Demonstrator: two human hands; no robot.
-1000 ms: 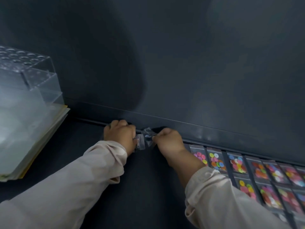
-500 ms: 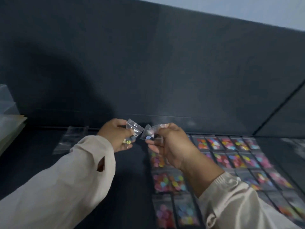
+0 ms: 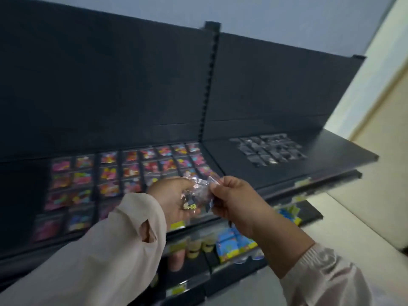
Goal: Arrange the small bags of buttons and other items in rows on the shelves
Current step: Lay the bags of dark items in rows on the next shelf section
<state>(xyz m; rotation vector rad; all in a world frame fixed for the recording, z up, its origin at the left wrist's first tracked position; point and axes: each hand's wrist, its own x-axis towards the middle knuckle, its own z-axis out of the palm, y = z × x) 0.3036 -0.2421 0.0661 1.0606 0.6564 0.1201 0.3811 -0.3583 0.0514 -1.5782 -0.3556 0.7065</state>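
– Both hands have lifted away from the shelf's far corner since a second ago and now hang over its near edge. The view has swung right as well.
– What lies far left?
– Rows of small clear bags of bright coloured buttons [image 3: 132, 171], flat on the black metal shelf [image 3: 331, 160]. They run from the back panel toward the near lip, and dark shelf surface shows left of them.
– And the hands?
– The left hand [image 3: 174, 199] curls round a bunch of small clear plastic bags with dark and yellow bits inside [image 3: 198, 193]. The right hand [image 3: 234, 199] pinches the bunch's right end between thumb and fingers. The bunch is in the air above the near lip, touching no shelf.
– Right of that?
– A black slotted upright post [image 3: 209, 85] divides the back panels. Past it, a grid of small bags with dark contents [image 3: 268, 151] lies mid-shelf, with shelf surface showing on to the right and near edges.
– Below?
– Blue packets [image 3: 229, 241] on a lower shelf, blurred.
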